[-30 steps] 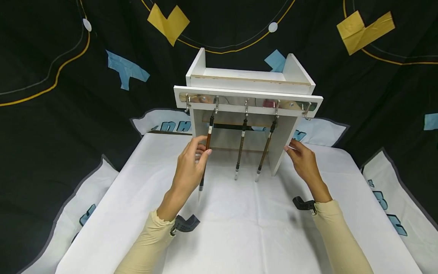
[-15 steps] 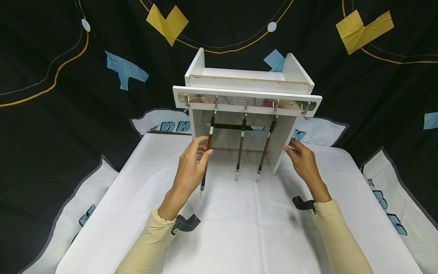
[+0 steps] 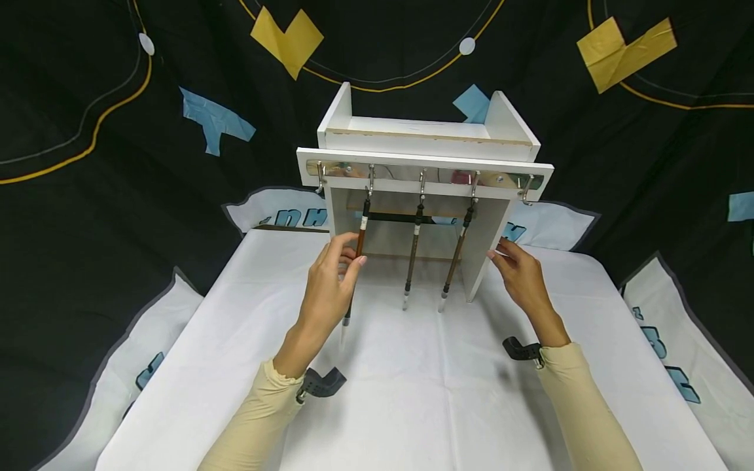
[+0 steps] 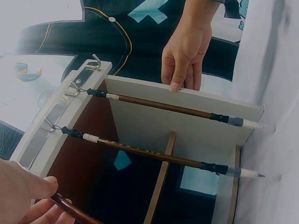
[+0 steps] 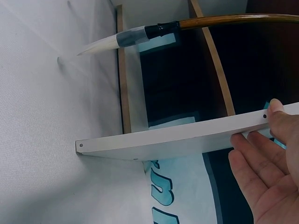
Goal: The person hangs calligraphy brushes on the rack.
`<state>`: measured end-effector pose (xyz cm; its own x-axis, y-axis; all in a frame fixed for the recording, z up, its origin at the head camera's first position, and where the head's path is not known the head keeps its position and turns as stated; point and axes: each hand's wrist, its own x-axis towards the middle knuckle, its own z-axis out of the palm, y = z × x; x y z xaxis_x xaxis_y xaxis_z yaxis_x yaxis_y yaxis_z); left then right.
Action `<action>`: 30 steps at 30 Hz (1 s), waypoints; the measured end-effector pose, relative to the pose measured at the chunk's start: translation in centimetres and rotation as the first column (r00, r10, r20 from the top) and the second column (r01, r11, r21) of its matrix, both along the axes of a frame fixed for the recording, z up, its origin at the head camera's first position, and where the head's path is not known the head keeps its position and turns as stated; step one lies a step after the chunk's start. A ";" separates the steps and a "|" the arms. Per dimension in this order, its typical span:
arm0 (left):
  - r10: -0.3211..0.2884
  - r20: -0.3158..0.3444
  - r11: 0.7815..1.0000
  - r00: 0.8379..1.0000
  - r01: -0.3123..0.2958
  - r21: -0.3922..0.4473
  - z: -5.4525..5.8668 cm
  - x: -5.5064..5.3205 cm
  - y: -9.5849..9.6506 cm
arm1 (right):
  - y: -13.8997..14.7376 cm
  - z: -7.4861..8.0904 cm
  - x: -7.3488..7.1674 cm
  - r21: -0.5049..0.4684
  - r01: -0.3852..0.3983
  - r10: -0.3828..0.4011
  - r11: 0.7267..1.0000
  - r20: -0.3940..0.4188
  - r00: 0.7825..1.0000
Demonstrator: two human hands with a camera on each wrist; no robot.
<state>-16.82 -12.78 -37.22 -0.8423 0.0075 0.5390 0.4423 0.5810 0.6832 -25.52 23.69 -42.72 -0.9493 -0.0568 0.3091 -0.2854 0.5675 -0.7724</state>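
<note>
A reddish-brown calligraphy brush [image 3: 361, 237] hangs by its loop from the second hook of a white wooden rack [image 3: 424, 158]. My left hand [image 3: 326, 281] pinches its handle between thumb and fingers. Two more calligraphy brushes hang tip down to the right, the middle brush [image 3: 413, 252] and the right brush [image 3: 457, 255]. At the rack's right side panel [image 5: 196, 133], my right hand [image 5: 268, 165] holds the front edge, thumb on the edge and fingers against the outer face. White bristles [image 5: 98, 48] of a brush show in the right wrist view.
Bare hooks hang at both ends of the rail, the left hook [image 3: 321, 175] and the right hook [image 3: 527, 188]. A white cloth [image 3: 389, 399] covers the table under the rack. Black fabric [image 3: 118, 248] with tape pieces hangs behind.
The held brush and the two free brushes sway very slightly. Both hands keep their places on the brush and the rack.
</note>
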 end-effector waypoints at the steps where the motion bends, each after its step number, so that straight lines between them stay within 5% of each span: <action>1: 0.003 -0.002 1.000 1.000 -0.003 -0.002 0.0 0.0 0.0 | 0.0 0.0 0.0 0.001 0.001 -0.001 1.000 0.001 1.000; 30: 0.059 -0.015 0.998 0.998 -0.059 -0.011 -1.1 -1.1 0.5 | 0.0 -0.1 0.0 -0.009 0.005 -0.005 1.000 -0.012 1.000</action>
<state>-17.93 -12.26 -38.33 -0.8335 -0.0356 0.5514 0.4172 0.6137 0.6703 -25.54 23.69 -42.81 -0.9460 -0.0489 0.3205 -0.2913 0.5622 -0.7740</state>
